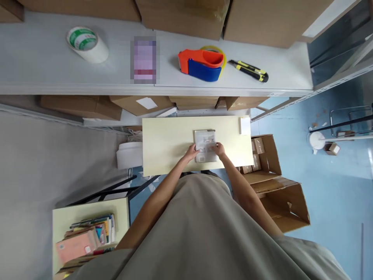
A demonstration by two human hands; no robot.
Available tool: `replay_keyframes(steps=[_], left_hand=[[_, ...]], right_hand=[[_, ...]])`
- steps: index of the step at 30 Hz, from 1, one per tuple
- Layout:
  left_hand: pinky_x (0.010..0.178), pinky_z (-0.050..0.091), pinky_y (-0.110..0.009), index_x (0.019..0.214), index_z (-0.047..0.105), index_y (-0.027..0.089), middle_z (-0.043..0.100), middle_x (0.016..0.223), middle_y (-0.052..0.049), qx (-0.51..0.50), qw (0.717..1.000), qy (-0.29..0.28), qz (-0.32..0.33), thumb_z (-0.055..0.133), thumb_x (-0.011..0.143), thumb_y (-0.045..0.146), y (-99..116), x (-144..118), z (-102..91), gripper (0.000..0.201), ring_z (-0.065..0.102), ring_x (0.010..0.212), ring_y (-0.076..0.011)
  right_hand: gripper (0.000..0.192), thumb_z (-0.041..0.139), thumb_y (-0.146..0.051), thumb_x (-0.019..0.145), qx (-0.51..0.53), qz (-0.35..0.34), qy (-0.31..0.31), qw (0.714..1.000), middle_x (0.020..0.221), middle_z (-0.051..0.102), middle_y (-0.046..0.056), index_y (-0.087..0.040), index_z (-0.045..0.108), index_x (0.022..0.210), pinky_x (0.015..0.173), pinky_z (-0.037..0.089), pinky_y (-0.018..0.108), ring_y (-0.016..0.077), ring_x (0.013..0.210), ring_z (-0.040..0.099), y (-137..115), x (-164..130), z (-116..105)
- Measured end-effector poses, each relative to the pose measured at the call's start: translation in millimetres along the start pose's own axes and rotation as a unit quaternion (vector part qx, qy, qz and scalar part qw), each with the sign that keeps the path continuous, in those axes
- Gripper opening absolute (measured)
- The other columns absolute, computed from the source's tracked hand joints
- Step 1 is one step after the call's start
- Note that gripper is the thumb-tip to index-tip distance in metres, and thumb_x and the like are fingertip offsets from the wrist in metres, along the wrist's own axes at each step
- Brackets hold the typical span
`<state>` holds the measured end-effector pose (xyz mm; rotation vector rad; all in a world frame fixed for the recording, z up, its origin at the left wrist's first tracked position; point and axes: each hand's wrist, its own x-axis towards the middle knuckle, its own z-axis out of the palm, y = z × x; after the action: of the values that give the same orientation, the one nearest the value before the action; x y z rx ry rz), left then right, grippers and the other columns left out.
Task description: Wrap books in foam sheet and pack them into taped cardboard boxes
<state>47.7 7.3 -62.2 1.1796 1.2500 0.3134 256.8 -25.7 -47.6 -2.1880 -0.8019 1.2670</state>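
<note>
A pale grey-and-white book (205, 153) lies on the cream table (166, 144), with a barcode near its lower left corner and a dark strip along its top edge. Its surface looks glossy, perhaps under clear wrap. My left hand (192, 152) grips its left edge, thumb on top. On the right side my right hand (219, 149) holds the opposite edge, its fingertips over the cover. The undersides of both hands are hidden. A small white box (244, 126) sits at the table's back right corner.
The shelf (116, 77) above bears a tape roll (87, 44), an orange-and-blue tape dispenser (204, 64), a utility knife (248, 70) and cardboard boxes (183, 17). Open cartons (284, 206) stand at right. Stacked books (78, 245) rest on a side table (87, 210) at lower left.
</note>
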Motion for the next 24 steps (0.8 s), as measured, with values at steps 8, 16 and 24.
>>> replay_keyframes(steps=[8,16,24], left_hand=[[0.111,0.066,-0.049,0.127,0.08,0.017,0.083,0.137,-0.019,0.032,0.999,0.02,0.024,0.092,0.084,0.03,66,-2,-35.3,0.047,0.082,0.125,-0.0359],[0.116,0.065,-0.045,0.152,0.071,0.021,0.07,0.164,-0.016,0.064,0.933,0.038,0.351,0.073,0.105,0.032,267,33,-49.7,0.048,0.074,0.143,-0.0323],[0.112,0.067,-0.045,0.152,0.07,0.016,0.072,0.16,-0.019,0.122,0.903,0.083,0.402,0.068,0.101,0.015,379,69,-12.0,0.051,0.076,0.137,-0.0328]], right_hand=[[0.034,0.081,-0.04,0.087,-0.018,-0.149,0.038,0.988,0.133,0.082,0.022,-0.023,0.073,0.115,0.11,0.065,0.057,0.0382,0.124,0.08,-52,-8,-62],[0.044,0.056,-0.039,0.11,-0.151,-0.5,0.243,0.817,0.153,0.072,0.022,-0.02,0.067,0.148,0.127,0.051,0.062,0.0399,0.146,0.064,-232,28,-198],[0.051,0.067,-0.02,0.095,-0.345,-0.381,0.145,0.845,0.143,0.075,0.028,-0.013,0.071,0.145,0.117,0.054,0.065,0.0455,0.134,0.066,-295,81,-219]])
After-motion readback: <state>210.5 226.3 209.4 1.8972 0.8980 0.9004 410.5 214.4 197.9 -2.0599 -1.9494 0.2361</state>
